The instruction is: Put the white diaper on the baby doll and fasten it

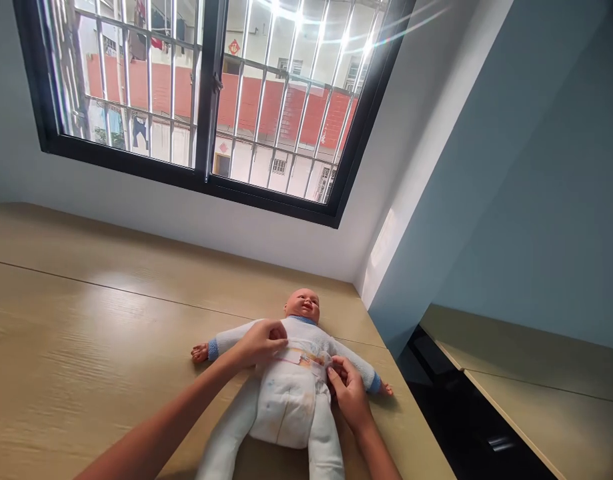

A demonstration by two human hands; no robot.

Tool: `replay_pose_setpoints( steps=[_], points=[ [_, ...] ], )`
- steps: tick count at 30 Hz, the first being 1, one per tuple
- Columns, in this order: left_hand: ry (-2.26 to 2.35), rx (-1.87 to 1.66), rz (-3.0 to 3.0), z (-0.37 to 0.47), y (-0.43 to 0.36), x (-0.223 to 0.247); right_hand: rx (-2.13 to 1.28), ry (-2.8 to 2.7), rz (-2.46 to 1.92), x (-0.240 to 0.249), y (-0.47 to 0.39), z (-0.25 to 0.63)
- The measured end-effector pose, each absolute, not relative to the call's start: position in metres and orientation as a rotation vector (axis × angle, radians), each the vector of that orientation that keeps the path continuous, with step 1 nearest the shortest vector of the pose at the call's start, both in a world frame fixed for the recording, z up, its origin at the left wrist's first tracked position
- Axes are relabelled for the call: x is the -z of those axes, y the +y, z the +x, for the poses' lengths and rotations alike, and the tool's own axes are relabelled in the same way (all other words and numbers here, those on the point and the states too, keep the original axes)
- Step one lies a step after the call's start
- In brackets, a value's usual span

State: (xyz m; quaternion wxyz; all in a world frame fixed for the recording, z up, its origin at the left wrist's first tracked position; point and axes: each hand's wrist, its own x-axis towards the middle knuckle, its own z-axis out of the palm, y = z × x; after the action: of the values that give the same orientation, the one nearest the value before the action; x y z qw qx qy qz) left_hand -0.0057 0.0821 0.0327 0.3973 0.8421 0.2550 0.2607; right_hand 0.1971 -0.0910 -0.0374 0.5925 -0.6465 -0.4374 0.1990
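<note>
A baby doll (pixel 239 337) in a white top with blue collar and cuffs lies on its back, its arms spread and its head toward the window. Around its hips and waist is a white diaper (pixel 282 410) with a coloured printed band at the front. My left hand (pixel 263 343) is at the doll's waist on the left, its fingers curled together by the diaper's upper edge; what they pinch is hidden. On the other side, my right hand (pixel 349 385) pinches the diaper's side edge near the end of the printed band.
The doll lies on a light wooden table (pixel 86 360) with a seam running across it. Beyond the table is a barred window (pixel 206 100) with a dark frame. To the right, past a dark gap, stands another wooden surface (pixel 551 400) against a blue-grey wall (pixel 546 200).
</note>
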Motion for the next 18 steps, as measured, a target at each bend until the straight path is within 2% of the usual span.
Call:
replay_pose_setpoints(
  steps=[4, 8, 12, 15, 18],
  points=[
    [0.621, -0.722, 2.135, -0.008, 0.098, -0.004, -0.382, -1.036, -1.529, 0.037, -0.088, 0.193],
    [0.578, -0.647, 2.109, -0.012, 0.099, 0.003, -0.411, -1.051, -1.508, 0.032, -0.089, 0.189],
    [0.570, -0.569, 2.103, -0.014, 0.100, 0.000, -0.385, -1.022, -1.515, 0.026, -0.090, 0.184],
    [0.595, -0.662, 2.192, -0.013, 0.094, -0.009, -0.225, -0.979, -1.586, 0.019, -0.092, 0.174],
    [0.574, -0.704, 2.332, -0.010, 0.079, -0.022, -0.254, -1.098, -1.639, 0.008, -0.093, 0.160]
  ],
)
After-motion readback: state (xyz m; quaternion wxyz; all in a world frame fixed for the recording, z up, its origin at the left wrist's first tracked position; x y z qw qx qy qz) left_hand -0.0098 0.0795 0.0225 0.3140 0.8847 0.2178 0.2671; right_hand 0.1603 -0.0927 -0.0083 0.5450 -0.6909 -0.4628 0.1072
